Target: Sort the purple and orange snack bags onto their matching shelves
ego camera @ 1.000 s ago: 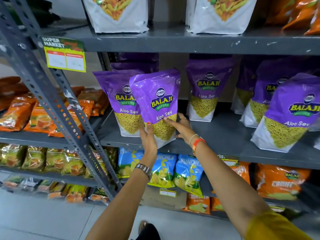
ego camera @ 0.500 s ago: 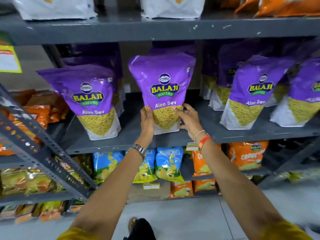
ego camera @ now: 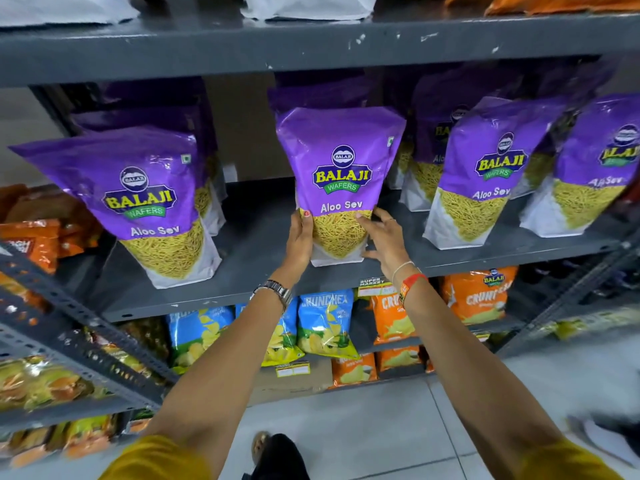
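A purple Balaji Aloo Sev bag (ego camera: pixel 339 174) stands upright on the middle grey shelf (ego camera: pixel 256 268), at its centre. My left hand (ego camera: pixel 299 242) grips the bag's lower left edge. My right hand (ego camera: pixel 382 239) presses its lower right side with fingers spread. More purple bags stand beside it: one at the left (ego camera: pixel 145 199) and two at the right (ego camera: pixel 485 171). Orange snack bags (ego camera: pixel 474 296) sit on the shelf below at the right.
Blue Crunchex bags (ego camera: pixel 325 320) hang under the middle shelf. The top shelf (ego camera: pixel 311 43) holds white bags and orange ones at the far right. A second rack (ego camera: pixel 69 323) at the left carries orange and yellow-green packets. Grey floor tiles lie below.
The purple bag went from in front of the left bag rightward to the shelf's centre and now rests on the shelf. Both hands stayed on its lower part.
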